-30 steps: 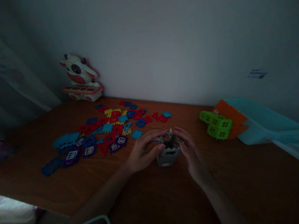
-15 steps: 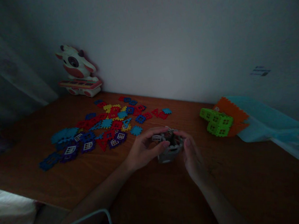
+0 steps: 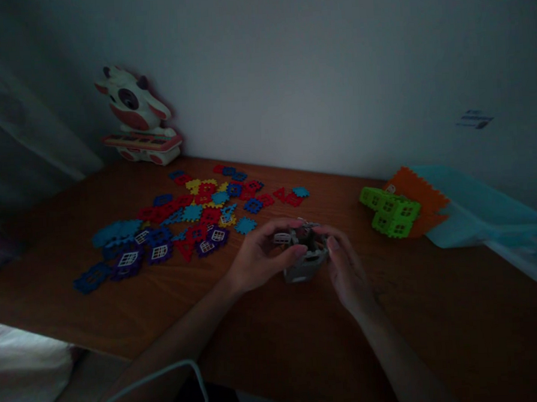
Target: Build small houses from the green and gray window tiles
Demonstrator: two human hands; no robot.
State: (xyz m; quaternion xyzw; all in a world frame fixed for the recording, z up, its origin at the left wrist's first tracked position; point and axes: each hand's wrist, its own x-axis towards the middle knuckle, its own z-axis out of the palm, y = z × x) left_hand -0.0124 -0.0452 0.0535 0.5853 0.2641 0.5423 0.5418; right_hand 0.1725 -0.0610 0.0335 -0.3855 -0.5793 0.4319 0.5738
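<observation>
A small grey box-like build of interlocking plastic panels [image 3: 303, 270] is held between both hands over the table. My left hand [image 3: 263, 255] grips its left side, thumb across the near top edge and fingers behind. On the opposite side, my right hand [image 3: 345, 263] pinches the right wall near the top. The top of the build looks open, and its inside is dark. A pale window-like piece [image 3: 282, 238] sticks out at its left, by the left fingers. The fingers hide part of the far wall.
Loose red, yellow, blue and purple interlocking tiles [image 3: 192, 214] spread over the table's left half. At right, a green joined build [image 3: 393, 213] leans by orange panels [image 3: 419, 196] and a light-blue translucent bag [image 3: 471, 205]. A cow-shaped toy keyboard [image 3: 140, 120] stands far left against the wall.
The camera view has shifted slightly. Both hands keep their hold on the grey build, with only slight finger movement.
</observation>
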